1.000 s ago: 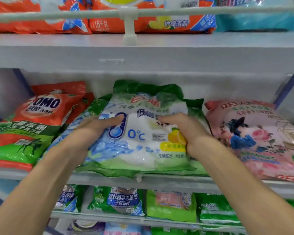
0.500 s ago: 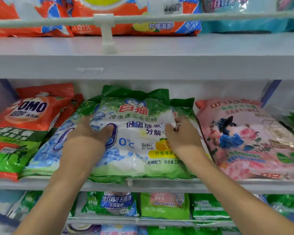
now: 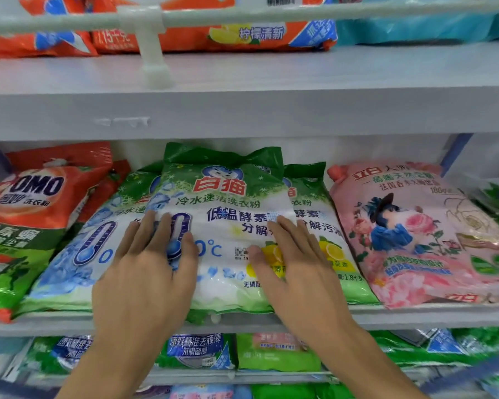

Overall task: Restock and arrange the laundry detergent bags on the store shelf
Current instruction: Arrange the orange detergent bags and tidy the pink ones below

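A green and white detergent bag point(image 3: 225, 203) with a blue thermometer print lies on top of two like bags on the middle shelf point(image 3: 415, 315). One like bag point(image 3: 78, 254) shows at its left, another point(image 3: 329, 226) at its right. My left hand point(image 3: 147, 272) lies flat on the top bag's left half, fingers spread. On the bag's right half rests my right hand point(image 3: 294, 269), also flat with fingers apart. Neither hand grips the bag.
A red and green OMO bag point(image 3: 20, 226) lies to the left, a pink bag point(image 3: 415, 234) with roses to the right. Orange bags point(image 3: 213, 36) sit behind a rail on the shelf above. Green bags point(image 3: 196, 352) fill the shelf below.
The top bag has slid further back onto the stack. My hands went from holding its upper part to lying flat on its lower front, fingers spread.
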`<state>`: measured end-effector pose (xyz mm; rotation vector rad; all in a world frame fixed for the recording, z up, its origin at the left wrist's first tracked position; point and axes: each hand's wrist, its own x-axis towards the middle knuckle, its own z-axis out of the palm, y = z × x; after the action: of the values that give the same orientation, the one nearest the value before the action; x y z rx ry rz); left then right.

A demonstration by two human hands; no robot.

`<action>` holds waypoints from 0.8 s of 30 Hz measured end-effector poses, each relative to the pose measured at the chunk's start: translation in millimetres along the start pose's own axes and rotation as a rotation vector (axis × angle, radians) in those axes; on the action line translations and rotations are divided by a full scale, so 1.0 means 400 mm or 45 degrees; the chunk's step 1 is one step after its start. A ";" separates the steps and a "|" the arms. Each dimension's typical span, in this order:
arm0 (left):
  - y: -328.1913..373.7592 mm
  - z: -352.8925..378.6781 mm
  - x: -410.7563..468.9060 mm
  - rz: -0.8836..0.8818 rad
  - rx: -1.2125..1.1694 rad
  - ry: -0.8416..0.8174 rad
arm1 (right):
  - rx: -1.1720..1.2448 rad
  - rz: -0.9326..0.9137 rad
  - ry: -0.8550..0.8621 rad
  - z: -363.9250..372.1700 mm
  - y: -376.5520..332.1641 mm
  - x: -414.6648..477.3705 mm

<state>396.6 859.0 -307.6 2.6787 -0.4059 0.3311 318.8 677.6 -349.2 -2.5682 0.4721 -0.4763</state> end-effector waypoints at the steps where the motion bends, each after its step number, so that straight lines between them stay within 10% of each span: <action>1: 0.003 0.001 0.003 0.003 -0.002 -0.005 | 0.011 0.003 0.007 0.000 -0.001 0.002; 14: 0.107 0.026 -0.020 0.066 0.096 0.025 | 0.053 0.020 -0.093 -0.150 0.083 -0.028; 19: 0.343 0.053 -0.091 0.361 -0.352 -0.294 | -0.109 0.173 0.078 -0.304 0.237 -0.037; 24: 0.560 0.153 -0.095 0.132 -0.607 -0.712 | -0.108 0.628 0.054 -0.435 0.472 -0.009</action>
<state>298.2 645.9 -292.4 2.2406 -0.6878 -0.4498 198.8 454.9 -303.7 -2.4003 1.1219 -0.3356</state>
